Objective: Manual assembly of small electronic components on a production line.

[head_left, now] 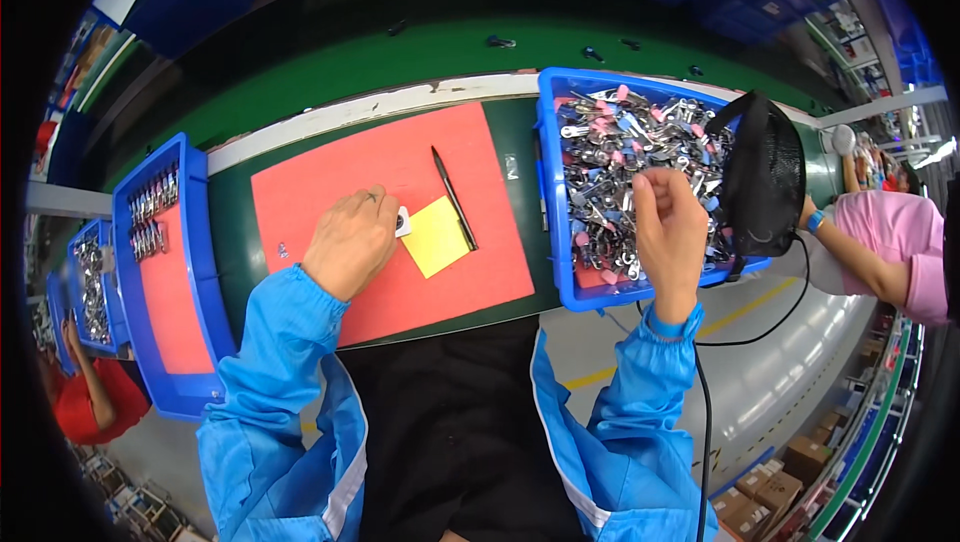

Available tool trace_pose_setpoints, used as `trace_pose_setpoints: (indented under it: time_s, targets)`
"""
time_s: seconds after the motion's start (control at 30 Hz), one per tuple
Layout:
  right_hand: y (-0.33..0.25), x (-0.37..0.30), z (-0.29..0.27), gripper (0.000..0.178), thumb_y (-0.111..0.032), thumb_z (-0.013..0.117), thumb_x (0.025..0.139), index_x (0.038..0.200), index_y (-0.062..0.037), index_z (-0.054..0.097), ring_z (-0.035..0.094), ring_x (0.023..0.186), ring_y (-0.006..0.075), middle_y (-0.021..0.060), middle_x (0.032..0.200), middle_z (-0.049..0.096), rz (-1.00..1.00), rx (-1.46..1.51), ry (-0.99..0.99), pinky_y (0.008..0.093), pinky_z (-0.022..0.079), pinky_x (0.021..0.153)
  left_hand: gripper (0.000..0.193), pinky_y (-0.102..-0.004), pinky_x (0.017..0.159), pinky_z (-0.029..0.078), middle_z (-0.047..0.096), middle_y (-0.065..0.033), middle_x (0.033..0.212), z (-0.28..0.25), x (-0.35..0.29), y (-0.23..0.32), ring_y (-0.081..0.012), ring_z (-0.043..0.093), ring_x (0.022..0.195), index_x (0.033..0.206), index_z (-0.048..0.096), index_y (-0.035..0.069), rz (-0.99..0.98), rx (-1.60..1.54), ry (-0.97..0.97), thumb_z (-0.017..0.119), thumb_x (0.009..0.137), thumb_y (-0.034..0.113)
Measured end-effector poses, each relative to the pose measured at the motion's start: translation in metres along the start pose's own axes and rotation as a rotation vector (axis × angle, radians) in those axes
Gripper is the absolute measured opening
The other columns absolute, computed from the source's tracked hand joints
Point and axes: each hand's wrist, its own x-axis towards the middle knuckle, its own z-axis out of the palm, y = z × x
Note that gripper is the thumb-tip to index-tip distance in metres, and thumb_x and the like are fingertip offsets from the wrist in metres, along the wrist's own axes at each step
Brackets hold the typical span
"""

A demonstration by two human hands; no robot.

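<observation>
My left hand (355,239) is closed, back upward, over the salmon-coloured mat (400,170). From under its thumb side pokes a small white thing with a dark round spot (403,222), beside a yellow sticky-note pad (436,239). A black pen (453,194) lies along the pad. My right hand (670,229) hangs over a blue bin (556,204) heaped with small metal nail clippers (612,167), some with pink or blue parts. Its thumb and fingers are bent together; whatever they may hold is hidden. A tiny piece (282,251) lies on the mat's left.
At left, a blue tray (198,287) holds rows of clippers, with more bins beyond. A black mesh bag (768,182) sits at the bin's right edge, a cable (708,422) trailing down. Behind runs a green belt (440,57) with scattered clippers. Co-workers' arms (865,257) show at both sides.
</observation>
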Motion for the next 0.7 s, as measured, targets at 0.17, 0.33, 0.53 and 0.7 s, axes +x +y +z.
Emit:
trace_pose_setpoints:
  time_s: [0.17, 0.33, 0.53, 0.7]
  targets:
    - [0.017, 0.042, 0.0, 0.018, -0.019, 0.072, 0.093, 0.1, -0.0026, 0.069, 0.068, 0.074, 0.0257, 0.0116, 0.082, 0.069, -0.118, -0.362, -0.023, 0.0368, 0.053, 0.068, 0.012, -0.0449, 0.078, 0.054, 0.063, -0.0182, 0.09, 0.004, 0.0, -0.005, -0.0344, 0.066, 0.088, 0.092, 0.054, -0.001, 0.093, 0.129, -0.007, 0.062, 0.088, 0.007]
    - [0.028, 0.068, 0.005, 0.022, -0.025, 0.075, 0.087, 0.097, -0.0055, 0.069, 0.068, 0.082, 0.0387, 0.0157, 0.092, 0.071, -0.189, -0.704, 0.007, 0.0485, 0.054, 0.074, 0.012, -0.0453, 0.073, 0.054, 0.066, -0.0189, 0.089, -0.009, 0.001, -0.006, -0.0359, 0.067, 0.081, 0.093, 0.053, 0.0, -0.072, -0.001, -0.108, 0.061, 0.092, 0.009]
    - [0.041, 0.078, 0.009, 0.022, -0.024, 0.075, 0.086, 0.093, -0.0046, 0.068, 0.068, 0.084, 0.0389, 0.0159, 0.096, 0.07, -0.156, -0.72, -0.028, 0.0494, 0.054, 0.075, 0.012, -0.0372, 0.07, 0.054, 0.066, -0.0153, 0.088, -0.032, -0.002, -0.008, -0.0249, 0.068, 0.079, 0.099, 0.056, 0.0, -0.135, -0.564, -0.068, 0.064, 0.093, 0.006]
    - [0.017, 0.056, -0.002, 0.015, -0.013, 0.074, 0.089, 0.095, -0.0014, 0.066, 0.069, 0.084, 0.03, 0.0139, 0.096, 0.07, -0.438, -0.435, 0.131, 0.0408, 0.054, 0.075, 0.016, -0.0301, 0.074, 0.053, 0.065, -0.0097, 0.092, -0.035, -0.008, -0.009, -0.0153, 0.065, 0.085, 0.106, 0.058, 0.0, -0.243, -1.202, 0.113, 0.067, 0.093, 0.002]
